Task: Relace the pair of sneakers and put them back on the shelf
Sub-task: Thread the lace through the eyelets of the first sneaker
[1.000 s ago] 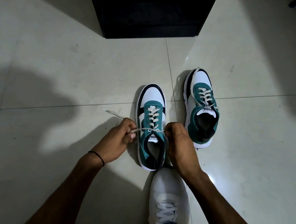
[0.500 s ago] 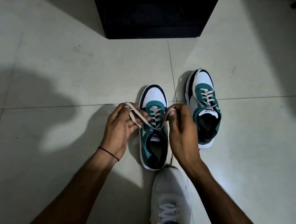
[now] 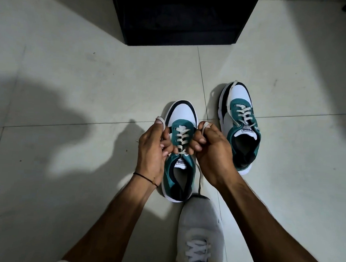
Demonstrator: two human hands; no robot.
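Observation:
Two teal, white and black sneakers stand on the tiled floor, toes pointing away from me. The near sneaker (image 3: 180,151) is between my hands, laced with a cream lace (image 3: 181,138). My left hand (image 3: 153,148) grips one lace end, looped over its fingertip. My right hand (image 3: 208,148) grips the other end, likewise looped over a finger, and a strand hangs down beside the heel. The second sneaker (image 3: 239,124) sits to the right and farther away, laced, its lace ends loose.
A black shelf unit (image 3: 181,16) stands on the floor straight ahead. My own foot in a grey shoe (image 3: 200,233) rests just behind the near sneaker's heel. Pale floor tiles (image 3: 69,84) spread left and right.
Both hands went from pulling the lace ends apart at the top eyelets to lifting them and drawing together over the tongue, each end now folded into a loop.

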